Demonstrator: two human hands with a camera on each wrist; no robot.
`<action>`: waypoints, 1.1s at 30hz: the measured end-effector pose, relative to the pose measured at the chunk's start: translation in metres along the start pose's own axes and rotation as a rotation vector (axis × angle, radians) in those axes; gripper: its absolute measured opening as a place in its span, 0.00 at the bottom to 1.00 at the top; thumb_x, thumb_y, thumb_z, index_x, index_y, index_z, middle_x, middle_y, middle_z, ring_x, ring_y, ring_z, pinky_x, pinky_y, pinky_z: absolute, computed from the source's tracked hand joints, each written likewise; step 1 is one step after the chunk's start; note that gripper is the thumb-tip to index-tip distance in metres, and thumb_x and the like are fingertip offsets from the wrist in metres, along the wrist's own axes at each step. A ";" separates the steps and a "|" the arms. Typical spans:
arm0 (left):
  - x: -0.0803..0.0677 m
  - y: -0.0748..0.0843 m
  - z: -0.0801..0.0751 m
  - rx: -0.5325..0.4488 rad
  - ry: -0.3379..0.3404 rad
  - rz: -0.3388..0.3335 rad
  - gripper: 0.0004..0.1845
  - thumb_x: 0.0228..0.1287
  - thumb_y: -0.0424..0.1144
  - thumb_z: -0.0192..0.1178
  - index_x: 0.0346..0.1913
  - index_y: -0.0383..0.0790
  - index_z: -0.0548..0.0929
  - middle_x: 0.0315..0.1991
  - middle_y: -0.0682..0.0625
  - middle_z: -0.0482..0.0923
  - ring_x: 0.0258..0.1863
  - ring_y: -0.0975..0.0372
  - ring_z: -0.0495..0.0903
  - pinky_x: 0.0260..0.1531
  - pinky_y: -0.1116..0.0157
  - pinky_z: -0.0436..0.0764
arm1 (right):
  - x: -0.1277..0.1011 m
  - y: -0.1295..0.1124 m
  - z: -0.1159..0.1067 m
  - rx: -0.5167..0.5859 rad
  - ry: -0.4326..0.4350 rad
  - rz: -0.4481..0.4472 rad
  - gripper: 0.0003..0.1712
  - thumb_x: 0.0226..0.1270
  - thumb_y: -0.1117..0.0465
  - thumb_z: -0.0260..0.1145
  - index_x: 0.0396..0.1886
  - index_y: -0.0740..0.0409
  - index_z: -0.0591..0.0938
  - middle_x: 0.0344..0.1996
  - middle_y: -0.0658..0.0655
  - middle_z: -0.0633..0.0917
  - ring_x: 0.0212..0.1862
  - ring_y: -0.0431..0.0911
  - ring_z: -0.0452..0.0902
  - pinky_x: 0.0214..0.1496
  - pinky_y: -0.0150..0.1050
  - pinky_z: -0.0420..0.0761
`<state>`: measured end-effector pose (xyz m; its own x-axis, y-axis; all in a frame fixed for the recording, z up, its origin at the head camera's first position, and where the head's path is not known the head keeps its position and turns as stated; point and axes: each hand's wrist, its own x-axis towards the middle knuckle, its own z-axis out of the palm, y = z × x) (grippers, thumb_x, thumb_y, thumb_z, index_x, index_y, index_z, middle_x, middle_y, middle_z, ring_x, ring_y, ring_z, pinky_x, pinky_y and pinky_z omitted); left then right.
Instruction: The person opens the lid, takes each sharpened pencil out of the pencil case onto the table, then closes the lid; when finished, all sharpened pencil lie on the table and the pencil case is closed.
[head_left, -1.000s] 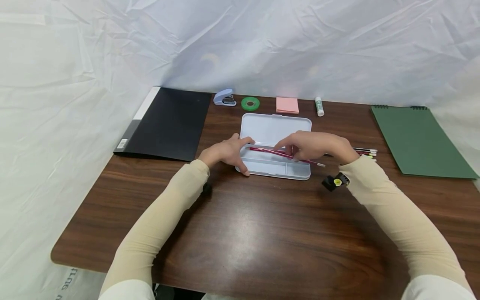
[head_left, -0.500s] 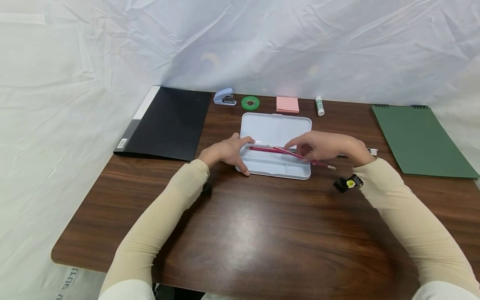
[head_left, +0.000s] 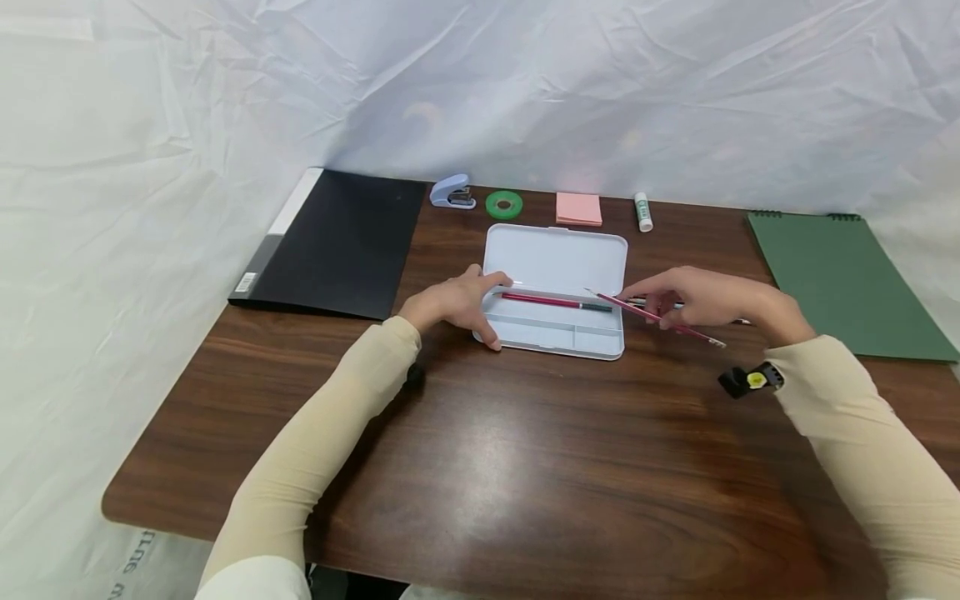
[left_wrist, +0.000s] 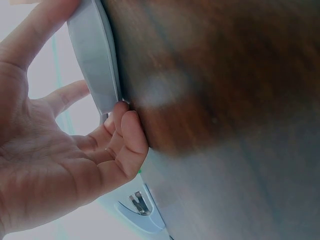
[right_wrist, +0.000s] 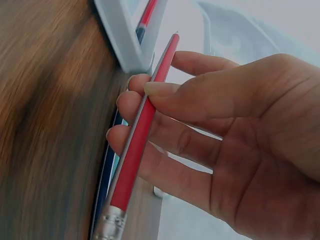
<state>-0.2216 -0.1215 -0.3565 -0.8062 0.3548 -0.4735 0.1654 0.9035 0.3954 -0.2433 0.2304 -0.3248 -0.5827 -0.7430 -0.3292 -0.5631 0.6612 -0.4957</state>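
Red and thin, the wooden pencil with a silver ferrule (head_left: 660, 317) is pinched in the right hand (head_left: 712, 300) between the thumb and the curled fingers (right_wrist: 165, 107). Its pointed end sticks out to the left of the grip, over the right edge of the open light-blue plastic pencil case (head_left: 558, 333), and its ferrule end sticks out to the right, lower and toward the person. A second red pencil (head_left: 555, 301) lies inside the case, further left of this grip. More pencils (head_left: 651, 302) lie on the dark brown wooden table (head_left: 480, 467), just behind the right hand.

The left hand (head_left: 453, 304) holds the left end of the case, thumb on the front wall and fingers on the rim.

No readable writing shows; the white label on the black folder (head_left: 337, 242) is too small to read.
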 end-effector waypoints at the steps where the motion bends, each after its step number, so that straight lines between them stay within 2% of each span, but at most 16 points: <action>1: -0.001 0.000 0.000 0.000 -0.003 -0.001 0.54 0.46 0.54 0.79 0.76 0.60 0.58 0.63 0.42 0.58 0.57 0.48 0.68 0.57 0.50 0.74 | -0.003 0.003 0.000 0.000 0.005 0.008 0.33 0.60 0.77 0.66 0.67 0.61 0.75 0.34 0.51 0.84 0.36 0.41 0.77 0.36 0.35 0.77; 9: -0.002 0.000 -0.001 -0.003 -0.004 -0.001 0.55 0.46 0.54 0.79 0.76 0.60 0.58 0.64 0.42 0.58 0.58 0.48 0.68 0.58 0.50 0.73 | -0.023 0.021 0.000 0.016 0.052 0.117 0.29 0.60 0.78 0.64 0.63 0.59 0.79 0.35 0.52 0.83 0.35 0.40 0.76 0.34 0.34 0.76; 20: 0.000 -0.001 -0.002 -0.013 -0.012 0.007 0.54 0.47 0.54 0.78 0.76 0.62 0.57 0.63 0.43 0.58 0.56 0.49 0.70 0.56 0.50 0.74 | -0.034 0.038 0.011 -0.012 0.067 0.176 0.27 0.61 0.78 0.63 0.61 0.61 0.80 0.35 0.51 0.83 0.36 0.39 0.77 0.35 0.34 0.76; 29: 0.000 -0.002 -0.002 -0.012 -0.012 0.004 0.54 0.47 0.54 0.78 0.76 0.61 0.57 0.63 0.43 0.58 0.56 0.49 0.69 0.56 0.50 0.74 | -0.032 0.040 0.025 -0.175 0.146 0.182 0.24 0.59 0.77 0.65 0.56 0.61 0.83 0.32 0.51 0.81 0.32 0.42 0.70 0.32 0.35 0.70; 33: 0.000 -0.002 -0.001 -0.012 -0.004 0.012 0.55 0.47 0.54 0.79 0.76 0.61 0.58 0.62 0.43 0.59 0.56 0.50 0.69 0.56 0.50 0.74 | -0.032 0.039 0.029 -0.220 0.176 0.194 0.22 0.58 0.78 0.66 0.53 0.61 0.85 0.31 0.51 0.81 0.32 0.43 0.71 0.32 0.38 0.70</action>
<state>-0.2224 -0.1236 -0.3564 -0.8019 0.3668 -0.4717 0.1683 0.8961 0.4106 -0.2294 0.2771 -0.3572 -0.7728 -0.5844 -0.2474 -0.5332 0.8094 -0.2462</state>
